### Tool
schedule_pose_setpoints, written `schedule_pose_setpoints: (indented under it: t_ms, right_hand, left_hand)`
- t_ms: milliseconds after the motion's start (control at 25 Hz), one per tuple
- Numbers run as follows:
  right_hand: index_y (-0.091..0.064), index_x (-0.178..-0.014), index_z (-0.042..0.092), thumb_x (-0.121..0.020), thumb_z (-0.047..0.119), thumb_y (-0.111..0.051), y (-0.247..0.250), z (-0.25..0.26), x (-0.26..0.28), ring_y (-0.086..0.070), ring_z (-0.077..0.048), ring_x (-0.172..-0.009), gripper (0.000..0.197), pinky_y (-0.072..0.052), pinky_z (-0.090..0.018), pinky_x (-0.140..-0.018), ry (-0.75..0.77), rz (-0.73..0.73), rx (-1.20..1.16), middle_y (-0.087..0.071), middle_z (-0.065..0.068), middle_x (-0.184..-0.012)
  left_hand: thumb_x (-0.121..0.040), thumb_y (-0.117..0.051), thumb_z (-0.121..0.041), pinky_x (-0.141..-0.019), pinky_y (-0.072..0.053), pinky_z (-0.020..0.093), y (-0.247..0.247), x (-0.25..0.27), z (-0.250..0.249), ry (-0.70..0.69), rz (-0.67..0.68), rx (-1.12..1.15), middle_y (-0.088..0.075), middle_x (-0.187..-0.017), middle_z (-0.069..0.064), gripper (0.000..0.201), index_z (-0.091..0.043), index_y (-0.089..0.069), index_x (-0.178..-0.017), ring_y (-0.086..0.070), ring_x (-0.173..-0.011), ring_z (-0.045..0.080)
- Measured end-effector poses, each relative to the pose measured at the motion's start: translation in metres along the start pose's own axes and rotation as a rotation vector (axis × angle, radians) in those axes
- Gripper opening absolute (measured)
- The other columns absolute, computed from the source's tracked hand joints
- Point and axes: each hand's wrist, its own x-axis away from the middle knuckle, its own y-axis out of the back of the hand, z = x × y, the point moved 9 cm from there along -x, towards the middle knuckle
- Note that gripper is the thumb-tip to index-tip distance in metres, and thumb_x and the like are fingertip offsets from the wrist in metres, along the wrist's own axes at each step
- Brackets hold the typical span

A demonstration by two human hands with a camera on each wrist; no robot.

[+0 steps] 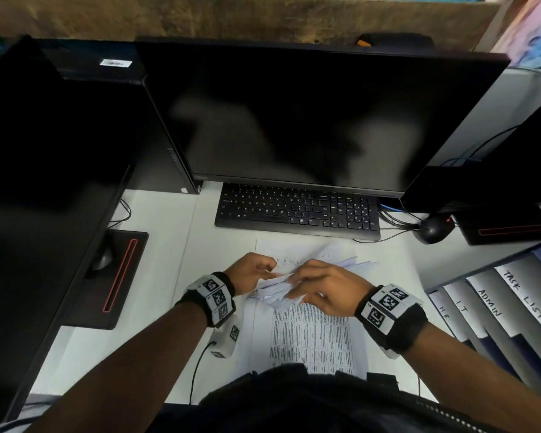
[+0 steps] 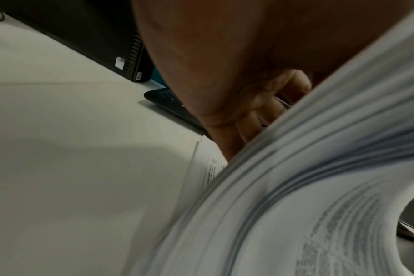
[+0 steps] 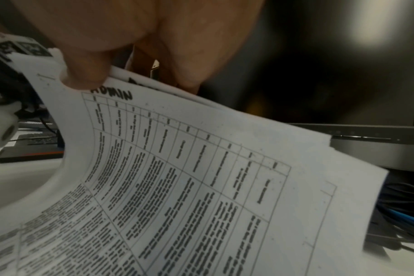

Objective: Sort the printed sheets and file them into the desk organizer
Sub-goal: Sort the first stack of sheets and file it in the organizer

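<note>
Sheets (image 1: 313,332) of printed tables lie in a loose spread on the white desk (image 1: 156,276) in front of you, just this side of the black keyboard (image 1: 297,210) and the dark monitor (image 1: 310,114) behind it. To your right stands the desk organizer (image 1: 506,310), its slots labelled HR, IT, ADMIN and TASK LIST. You have lifted a bent bundle of sheets (image 2: 319,186) off the pile, its edges fanned. Your right hand (image 1: 322,289) pinches the bundle's top corner between thumb and fingers; the right wrist view shows the top page (image 3: 201,177) marked ADMIN by hand. Your left hand (image 1: 252,270) grips the bundle's left edge, fingers curled around it.
</note>
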Motion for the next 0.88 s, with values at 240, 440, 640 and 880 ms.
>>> schedule_pose_setpoints:
  t_ms: [240,440,640,880]
  right_hand:
    - [-0.067,-0.103,0.032,-0.085,0.024,-0.046,0.003,0.000,-0.001,-0.060,-0.013,-0.099,0.029,-0.037,-0.044,-0.100,0.018,-0.048,0.216,-0.065,0.008,-0.109]
    - [-0.066,-0.106,0.020,-0.088,0.011,-0.042,0.006,0.006,0.000,-0.058,-0.017,-0.098,0.031,-0.052,-0.032,-0.082,0.035,-0.068,0.107,-0.064,0.001,-0.109]
    - [-0.065,-0.108,0.021,-0.088,0.011,-0.041,0.009,0.005,0.001,-0.056,-0.019,-0.099,0.033,-0.053,-0.034,-0.076,0.017,-0.047,0.064,-0.062,0.001,-0.109]
    - [-0.065,-0.107,0.022,-0.085,0.009,-0.046,0.003,0.001,-0.002,-0.056,-0.019,-0.100,0.032,-0.053,-0.036,-0.075,-0.006,-0.020,0.058,-0.063,0.002,-0.111]
  left_hand:
    - [-0.090,-0.059,-0.020,-0.095,-0.049,0.045,0.041,0.001,0.010,0.079,-0.389,0.134,-0.069,-0.105,0.007,0.020,-0.003,-0.063,-0.100,-0.063,-0.100,0.022]
    - [-0.092,-0.053,-0.011,-0.089,-0.047,0.032,0.066,0.011,-0.003,0.094,-0.653,0.123,-0.066,-0.104,0.003,0.011,-0.011,-0.060,-0.101,-0.061,-0.099,0.018]
    - [-0.096,-0.048,-0.014,-0.098,-0.044,0.033,0.103,0.016,-0.023,0.102,-0.876,0.082,-0.061,-0.122,0.013,0.026,-0.003,-0.055,-0.118,-0.055,-0.116,0.027]
    - [-0.095,-0.045,-0.008,-0.095,-0.050,0.040,0.186,0.028,-0.085,-0.239,-1.050,0.199,-0.063,-0.102,0.004,0.015,-0.014,-0.053,-0.106,-0.060,-0.096,0.015]
